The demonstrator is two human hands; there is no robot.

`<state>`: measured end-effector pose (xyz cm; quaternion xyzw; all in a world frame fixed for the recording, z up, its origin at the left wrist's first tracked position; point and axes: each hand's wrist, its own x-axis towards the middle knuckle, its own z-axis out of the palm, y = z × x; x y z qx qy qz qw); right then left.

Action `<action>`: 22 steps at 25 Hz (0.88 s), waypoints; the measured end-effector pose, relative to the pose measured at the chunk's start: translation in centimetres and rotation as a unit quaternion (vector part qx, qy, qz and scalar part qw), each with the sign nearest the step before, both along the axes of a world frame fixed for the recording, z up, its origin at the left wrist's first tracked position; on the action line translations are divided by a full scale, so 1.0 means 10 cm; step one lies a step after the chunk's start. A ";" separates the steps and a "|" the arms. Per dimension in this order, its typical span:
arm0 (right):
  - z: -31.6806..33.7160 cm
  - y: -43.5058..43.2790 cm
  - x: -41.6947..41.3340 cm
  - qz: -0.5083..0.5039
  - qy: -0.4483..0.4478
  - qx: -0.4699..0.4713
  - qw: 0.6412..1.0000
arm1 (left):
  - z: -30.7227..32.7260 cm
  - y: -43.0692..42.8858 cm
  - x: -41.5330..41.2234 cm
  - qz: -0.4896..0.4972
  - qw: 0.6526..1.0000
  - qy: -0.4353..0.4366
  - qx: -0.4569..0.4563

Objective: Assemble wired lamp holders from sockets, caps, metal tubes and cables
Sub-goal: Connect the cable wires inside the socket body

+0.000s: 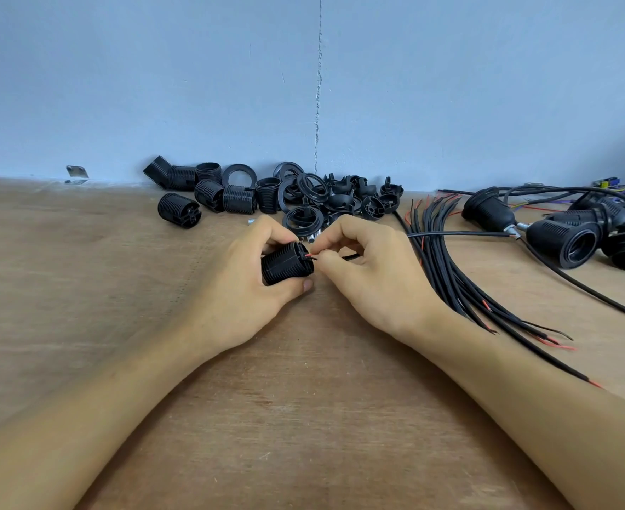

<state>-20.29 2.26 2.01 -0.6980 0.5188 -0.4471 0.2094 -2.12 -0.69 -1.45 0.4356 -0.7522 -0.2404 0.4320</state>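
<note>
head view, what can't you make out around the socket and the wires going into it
- Wire leads: whether they sit in the terminals of the socket; too small, and the right hand covers part.
- Socket's open end: hidden by the left hand.
- Metal tubes: only slivers show behind both hands; count unclear.
- Assembled lamp holders: the rightmost is cut off by the right edge.

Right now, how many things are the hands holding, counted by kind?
Sockets: 1, the black socket gripped by the left hand.
Cables: 1, the cable pinched by the right hand.
Total: 2.
</note>
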 end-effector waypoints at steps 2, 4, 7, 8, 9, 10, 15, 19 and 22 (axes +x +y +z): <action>0.00 0.01 0.00 0.002 0.010 -0.006 1.000 | 0.00 0.00 0.00 -0.001 1.000 -0.002 -0.002; 0.00 0.01 0.00 0.003 0.007 -0.001 1.000 | 0.01 0.00 0.00 -0.001 1.000 -0.004 -0.006; 0.00 0.00 0.00 0.005 0.001 0.009 1.000 | 0.02 0.01 -0.01 0.009 1.000 -0.012 -0.019; 0.00 -0.01 -0.01 0.008 0.002 0.013 1.000 | 0.02 0.01 -0.01 0.014 0.999 -0.014 -0.026; -0.01 -0.01 -0.01 0.012 0.003 0.018 1.000 | 0.02 0.01 0.00 0.020 0.999 -0.014 -0.032; -0.01 -0.01 -0.01 0.017 0.003 0.022 1.000 | 0.02 0.01 0.00 0.025 0.999 -0.013 -0.036; -0.01 -0.01 0.00 0.017 0.019 0.017 1.000 | 0.01 0.00 0.02 0.045 0.997 -0.022 -0.060; -0.01 -0.01 0.00 0.015 0.031 0.011 0.999 | 0.00 0.02 0.02 0.055 0.992 -0.044 -0.102; -0.02 -0.02 0.00 0.013 0.047 0.003 0.999 | 0.02 0.04 0.02 0.055 0.993 -0.039 -0.097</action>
